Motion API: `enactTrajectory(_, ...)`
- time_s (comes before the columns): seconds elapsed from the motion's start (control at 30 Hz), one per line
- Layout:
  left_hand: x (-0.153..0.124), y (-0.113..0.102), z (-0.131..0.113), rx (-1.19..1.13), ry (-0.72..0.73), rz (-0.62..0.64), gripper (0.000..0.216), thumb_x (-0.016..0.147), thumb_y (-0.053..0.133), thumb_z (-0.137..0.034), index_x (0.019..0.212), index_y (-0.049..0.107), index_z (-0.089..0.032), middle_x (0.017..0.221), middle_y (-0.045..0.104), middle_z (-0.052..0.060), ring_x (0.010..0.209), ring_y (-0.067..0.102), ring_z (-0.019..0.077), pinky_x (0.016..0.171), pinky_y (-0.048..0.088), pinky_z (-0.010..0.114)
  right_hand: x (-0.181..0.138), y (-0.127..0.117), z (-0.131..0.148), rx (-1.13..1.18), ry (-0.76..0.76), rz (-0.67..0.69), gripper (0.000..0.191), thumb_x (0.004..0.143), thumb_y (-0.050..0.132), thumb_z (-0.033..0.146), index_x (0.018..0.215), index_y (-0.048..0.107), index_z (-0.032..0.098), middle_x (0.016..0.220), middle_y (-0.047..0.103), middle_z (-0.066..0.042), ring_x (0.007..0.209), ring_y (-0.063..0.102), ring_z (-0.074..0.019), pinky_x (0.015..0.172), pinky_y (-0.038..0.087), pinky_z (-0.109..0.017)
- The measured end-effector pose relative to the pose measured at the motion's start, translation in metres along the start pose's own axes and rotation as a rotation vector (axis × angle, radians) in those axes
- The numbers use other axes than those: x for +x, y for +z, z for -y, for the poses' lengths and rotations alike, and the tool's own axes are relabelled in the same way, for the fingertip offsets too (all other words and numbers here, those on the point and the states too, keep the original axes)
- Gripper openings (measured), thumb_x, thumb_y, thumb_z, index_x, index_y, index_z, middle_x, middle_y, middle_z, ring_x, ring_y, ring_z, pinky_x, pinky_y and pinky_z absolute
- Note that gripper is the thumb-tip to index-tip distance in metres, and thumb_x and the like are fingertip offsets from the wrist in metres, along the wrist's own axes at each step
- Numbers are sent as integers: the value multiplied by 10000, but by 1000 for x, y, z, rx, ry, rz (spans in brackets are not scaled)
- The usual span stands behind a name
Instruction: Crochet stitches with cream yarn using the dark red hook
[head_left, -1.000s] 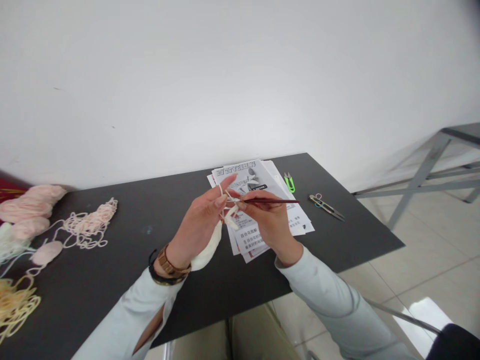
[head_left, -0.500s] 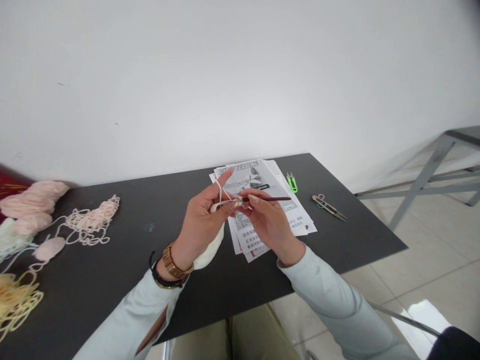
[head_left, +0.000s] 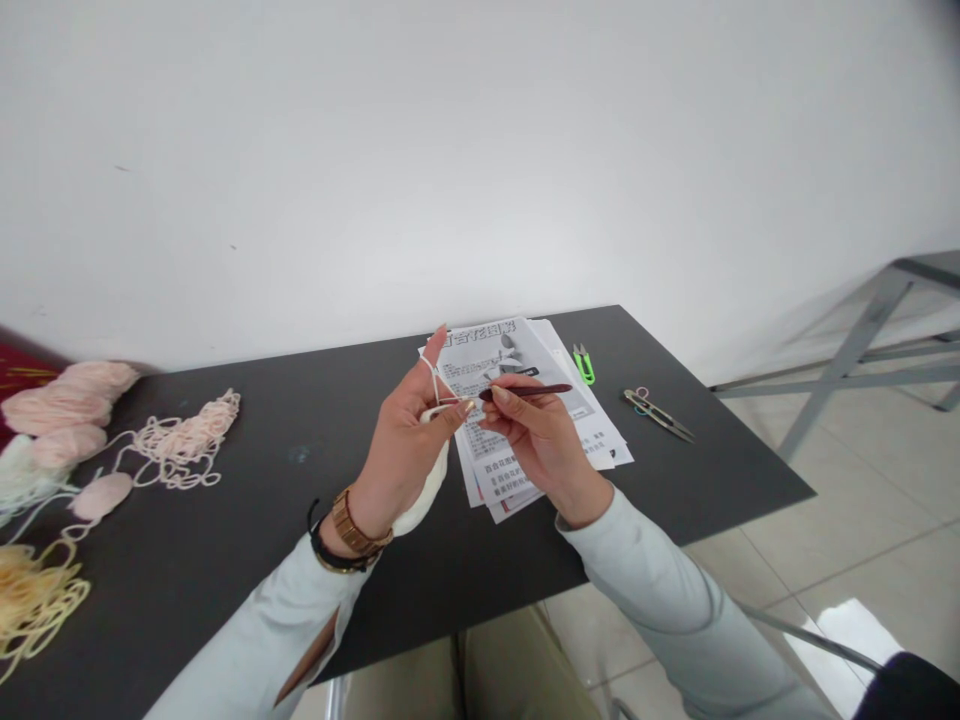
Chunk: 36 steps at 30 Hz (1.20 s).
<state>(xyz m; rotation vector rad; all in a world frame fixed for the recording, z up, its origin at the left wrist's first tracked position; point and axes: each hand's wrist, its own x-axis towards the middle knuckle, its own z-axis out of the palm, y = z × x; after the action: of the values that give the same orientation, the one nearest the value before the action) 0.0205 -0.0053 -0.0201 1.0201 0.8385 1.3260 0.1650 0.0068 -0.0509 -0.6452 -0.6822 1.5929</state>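
Observation:
My left hand [head_left: 411, 432] pinches white yarn [head_left: 437, 408] between thumb and fingers, its index finger raised with a strand looped around it. In my right hand [head_left: 534, 428] is a crochet hook [head_left: 529, 390] with a dark handle, held close to the left fingertips. The hook's tip and the stitches are too small to make out. A white yarn ball [head_left: 426, 497] lies behind my left wrist, partly hidden by it. Printed sheets [head_left: 559, 455] lie on the table beneath both hands.
Green thread snips [head_left: 583, 366] and metal snips [head_left: 658, 415] lie right on the black table [head_left: 262, 560]. At left are pink yarn skeins [head_left: 71, 398], a loose pale pink tangle [head_left: 187, 440] and yellow yarn [head_left: 37, 600]. A white wall [head_left: 480, 160] stands behind the table.
My left index finger has tilted up and left. My right hand's hook has shifted slightly left and its handle end has risen a little. The yarn stays looped on the left finger.

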Motion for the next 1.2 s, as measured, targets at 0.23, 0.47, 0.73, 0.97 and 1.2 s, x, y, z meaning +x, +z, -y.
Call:
enactTrajectory(0.23, -1, 0, 5, 14, 15, -84, 872, 737, 762, -131, 1505, 382, -289, 707, 602, -79, 690, 564, 76, 750, 452, 207, -1, 1, 3, -61, -35, -24, 246, 750, 782, 409, 857, 770, 188, 739, 781, -27, 663, 740, -139, 630, 628, -230)
enactTrajectory(0.47, -2, 9, 7, -105, -15, -164, 977, 670, 771, -91, 1530, 326, -218, 647, 621, -86, 610, 572, 84, 652, 458, 215, -14, 1, -4, -611, -530, -32, 123, 822, 727, 246, 923, 774, 298, 893, 769, -16, 804, 718, -180, 753, 607, -347)
enactTrajectory(0.73, 8, -6, -4, -330, -253, -20, 819, 609, 762, -7, 1378, 482, -33, 614, 617, -58, 532, 528, 46, 557, 415, 160, -23, -19, 2, -1196, -1053, 330, 445, 867, 601, 131, 1254, 660, 343, 1035, 754, -51, 938, 691, -220, 821, 572, -403)
enactTrajectory(0.97, 5, -11, -16, -289, -224, 108, 862, 663, 747, 5, 1447, 458, -212, 653, 645, -52, 569, 573, 64, 596, 446, 183, -19, -5, 5, -660, -663, 119, 220, 828, 715, 180, 953, 782, 350, 922, 774, -20, 808, 708, -202, 726, 592, -381)
enactTrajectory(1.2, 2, -8, -25, -309, -182, 161, 777, 677, 736, 27, 1373, 558, -267, 676, 631, -55, 595, 566, 60, 611, 449, 175, -17, -1, 8, -354, -449, 53, 101, 787, 776, 264, 879, 792, 302, 786, 769, 5, 651, 702, -153, 604, 608, -304)
